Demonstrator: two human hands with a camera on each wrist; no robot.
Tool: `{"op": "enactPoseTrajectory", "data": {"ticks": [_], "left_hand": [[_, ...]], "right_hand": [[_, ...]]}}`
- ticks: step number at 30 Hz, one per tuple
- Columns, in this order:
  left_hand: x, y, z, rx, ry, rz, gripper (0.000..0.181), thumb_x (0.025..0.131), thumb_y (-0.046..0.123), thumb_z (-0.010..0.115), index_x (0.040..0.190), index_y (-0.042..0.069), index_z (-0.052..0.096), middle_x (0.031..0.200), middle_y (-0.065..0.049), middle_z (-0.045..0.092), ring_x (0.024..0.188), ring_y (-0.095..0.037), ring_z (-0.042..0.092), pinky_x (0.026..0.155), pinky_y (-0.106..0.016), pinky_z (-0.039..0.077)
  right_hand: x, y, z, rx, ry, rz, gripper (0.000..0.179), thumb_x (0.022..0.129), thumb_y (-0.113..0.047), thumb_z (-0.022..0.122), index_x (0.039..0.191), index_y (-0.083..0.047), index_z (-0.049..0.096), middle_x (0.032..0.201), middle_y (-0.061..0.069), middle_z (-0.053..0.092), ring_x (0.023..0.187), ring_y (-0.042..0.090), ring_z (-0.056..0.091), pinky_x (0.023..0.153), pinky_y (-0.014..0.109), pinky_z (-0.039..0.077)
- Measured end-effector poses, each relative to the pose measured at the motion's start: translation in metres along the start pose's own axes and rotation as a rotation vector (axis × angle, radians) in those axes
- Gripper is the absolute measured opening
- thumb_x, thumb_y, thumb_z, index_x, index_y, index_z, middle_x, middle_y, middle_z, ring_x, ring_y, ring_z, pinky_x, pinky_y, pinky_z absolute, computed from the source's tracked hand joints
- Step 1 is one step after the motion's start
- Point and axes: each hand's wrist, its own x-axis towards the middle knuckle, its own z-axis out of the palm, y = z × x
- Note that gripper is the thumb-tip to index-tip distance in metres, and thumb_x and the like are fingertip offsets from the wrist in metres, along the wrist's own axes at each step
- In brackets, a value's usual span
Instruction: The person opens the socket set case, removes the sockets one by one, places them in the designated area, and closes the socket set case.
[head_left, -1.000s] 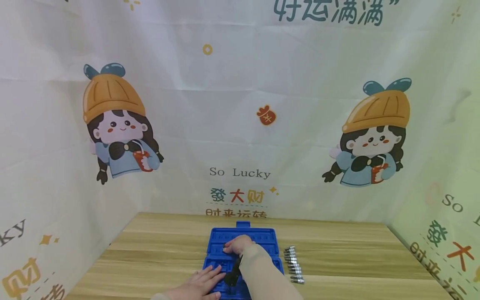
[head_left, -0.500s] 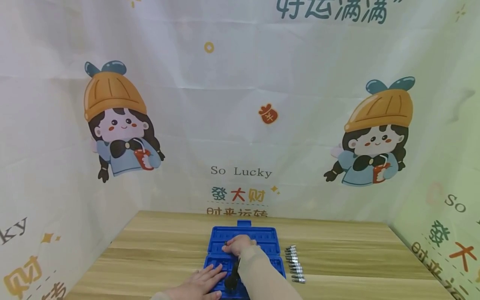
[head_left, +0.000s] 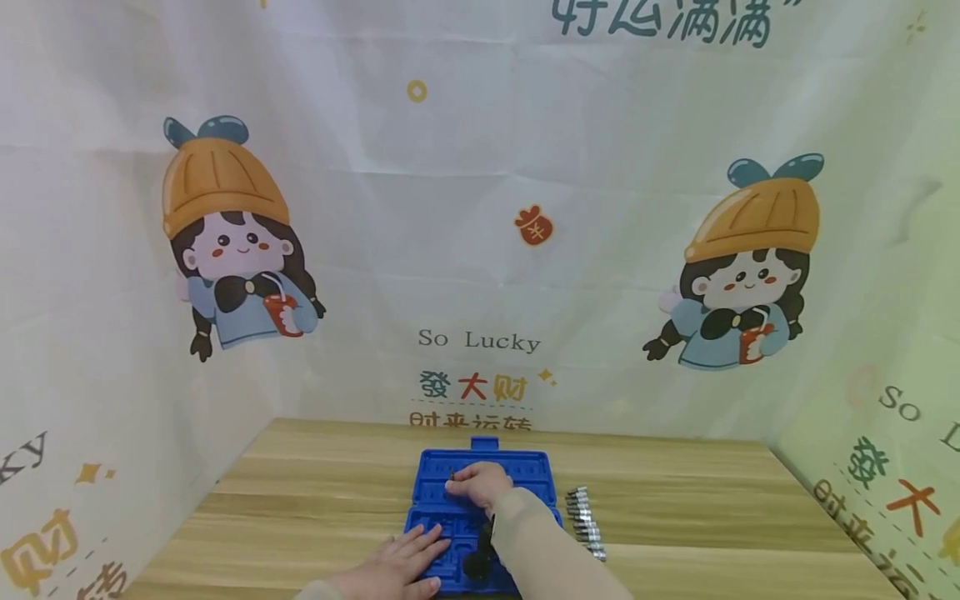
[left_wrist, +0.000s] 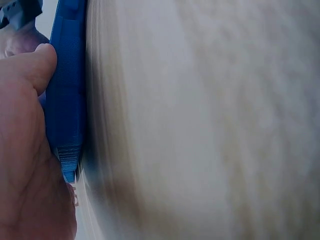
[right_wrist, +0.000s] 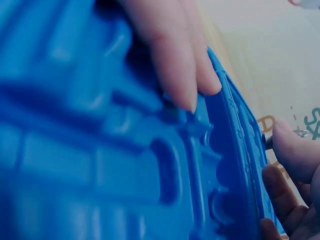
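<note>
A blue plastic tool case (head_left: 532, 468) lies unfolded on the wooden table, its moulded slots facing up. My left hand (head_left: 401, 562) rests on the case's near left part with fingers extended; the left wrist view shows the thumb (left_wrist: 42, 62) along the case's side. Over the far half, my right hand (head_left: 483, 483) pinches a small metal bit (right_wrist: 303, 133) between thumb and forefinger. Its silver end shows past the thumb, while the fingers hide most of it. Left-hand fingers (right_wrist: 172, 60) press onto the case in the right wrist view.
To the right of the case, several silver bit sockets (head_left: 583, 521) lie in a row on the table (head_left: 675, 500). A printed white cloth (head_left: 480, 275) hangs behind and at both sides. A black wrist camera (head_left: 480, 560) sits over the near half of the case.
My right hand has risen slightly and its wrist has shifted a little right, with the bit still pinched. My left hand stays on the case. The head view has moved slightly.
</note>
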Motion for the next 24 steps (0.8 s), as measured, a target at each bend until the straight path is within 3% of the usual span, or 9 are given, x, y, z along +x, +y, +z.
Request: {"op": "enactPoseTrajectory", "data": {"ticks": [2,4,8,12,20,24], "left_hand": [[0.0,0.0,0.0,-0.007,0.0,-0.004,0.064,0.099,0.056,0.035,0.15,0.018,0.035,0.157,-0.005,0.027,0.144,-0.035,0.018,0.105,-0.067,0.02],[-0.001,0.001,0.0,-0.015,-0.01,-0.018,0.064,0.099,0.057,0.035,0.151,0.019,0.034,0.157,-0.004,0.026,0.144,-0.034,0.018,0.106,-0.067,0.019],[-0.004,0.008,-0.003,-0.007,-0.017,-0.042,0.063,0.1,0.053,0.037,0.15,0.015,0.035,0.157,-0.007,0.027,0.144,-0.037,0.018,0.106,-0.067,0.018],[-0.007,0.014,-0.005,-0.002,-0.01,-0.057,0.061,0.1,0.049,0.04,0.149,0.012,0.037,0.156,-0.009,0.029,0.143,-0.038,0.019,0.106,-0.067,0.018],[-0.006,0.017,-0.006,0.011,-0.008,-0.074,0.061,0.1,0.05,0.04,0.15,0.013,0.036,0.156,-0.007,0.028,0.144,-0.036,0.019,0.108,-0.065,0.018],[-0.006,0.017,-0.006,0.025,-0.002,-0.062,0.06,0.101,0.047,0.041,0.149,0.012,0.036,0.156,-0.01,0.029,0.143,-0.037,0.02,0.107,-0.065,0.018]], "right_hand": [[-0.004,0.0,-0.004,0.006,-0.023,-0.018,0.016,0.083,-0.017,0.077,0.093,-0.006,0.074,0.106,0.01,0.065,0.111,0.039,0.052,0.095,0.056,0.039],[-0.01,-0.001,-0.01,-0.009,-0.04,-0.033,0.014,0.083,-0.017,0.077,0.092,-0.007,0.073,0.102,0.006,0.066,0.102,0.032,0.058,0.099,0.058,0.035],[-0.02,-0.001,-0.024,-0.036,-0.082,-0.054,0.013,0.084,-0.018,0.076,0.092,-0.009,0.071,0.097,0.003,0.066,0.093,0.024,0.061,0.097,0.057,0.038],[-0.027,0.004,-0.039,-0.019,-0.131,-0.089,0.014,0.086,-0.015,0.074,0.095,-0.006,0.07,0.098,0.003,0.066,0.091,0.02,0.06,0.085,0.048,0.048],[-0.037,0.016,-0.073,0.052,-0.222,-0.165,0.019,0.088,-0.014,0.071,0.102,-0.001,0.068,0.098,0.005,0.065,0.088,0.018,0.061,0.083,0.046,0.05],[-0.042,0.025,-0.09,0.011,-0.216,-0.187,0.017,0.088,-0.016,0.071,0.1,-0.004,0.067,0.095,0.004,0.062,0.086,0.017,0.058,0.079,0.043,0.049]]}}
